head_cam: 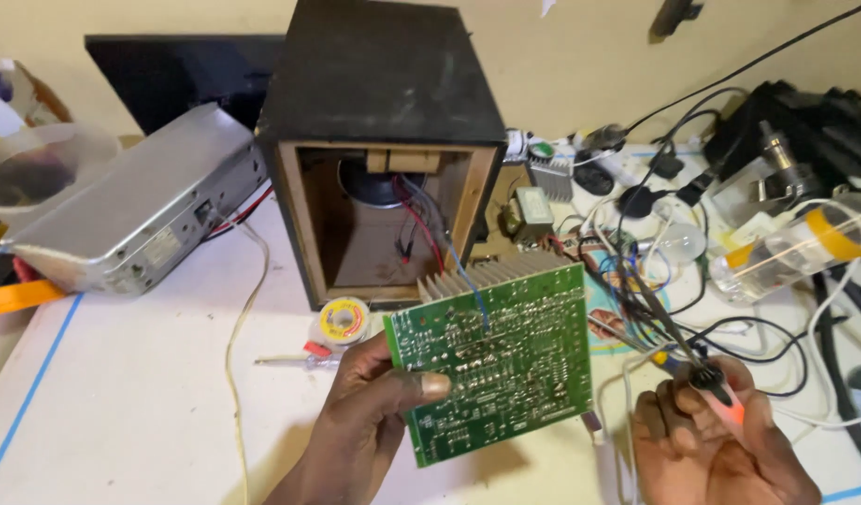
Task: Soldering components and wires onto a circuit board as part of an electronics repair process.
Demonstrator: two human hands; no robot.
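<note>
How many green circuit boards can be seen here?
1: the green circuit board, held up in the left hand before the open speaker box. Others may be hidden under wires.

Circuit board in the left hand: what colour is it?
Green circuit board, silvery solder points, seen in the head view.

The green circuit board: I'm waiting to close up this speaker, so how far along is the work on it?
Done: the speaker cabinet stands open at the back and the green circuit board is out, wires running back inside. In hand: the left hand holds the board solder side up; the right hand grips a soldering iron, its tip off the board. Left: board not refitted, cabinet open.
</note>
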